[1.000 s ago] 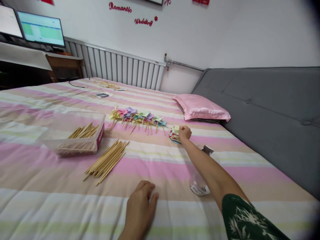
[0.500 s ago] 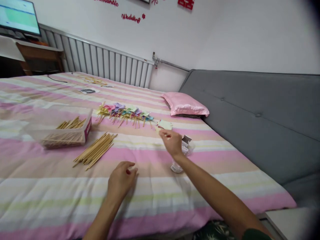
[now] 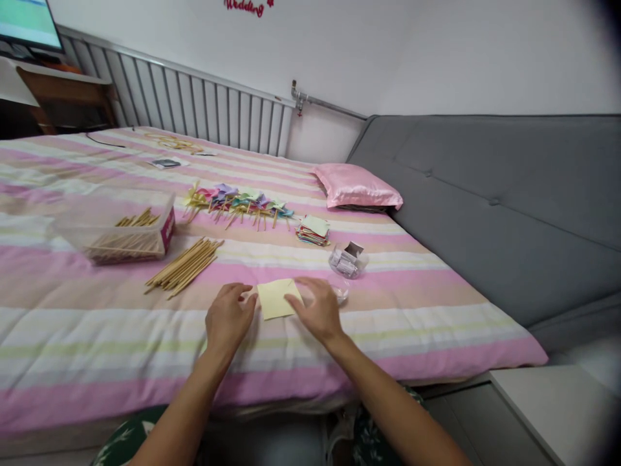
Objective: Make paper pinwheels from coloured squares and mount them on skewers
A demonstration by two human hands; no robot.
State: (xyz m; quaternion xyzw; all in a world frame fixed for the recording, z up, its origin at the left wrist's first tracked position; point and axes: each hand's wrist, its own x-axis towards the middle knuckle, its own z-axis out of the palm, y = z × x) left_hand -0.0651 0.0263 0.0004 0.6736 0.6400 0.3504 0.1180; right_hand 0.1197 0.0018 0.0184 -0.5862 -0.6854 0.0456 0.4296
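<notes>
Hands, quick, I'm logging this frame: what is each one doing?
Left hand: open, fingertips at the edge of the pale yellow square paper sheet.
Right hand: open, fingers resting on that sheet.

Red cut-out word "Wedding" on the white wall.

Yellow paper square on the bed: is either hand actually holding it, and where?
Both hands touch the yellow paper square as it lies flat: left hand at its left edge, right hand on its right edge. A true pinch cannot be told.
</notes>
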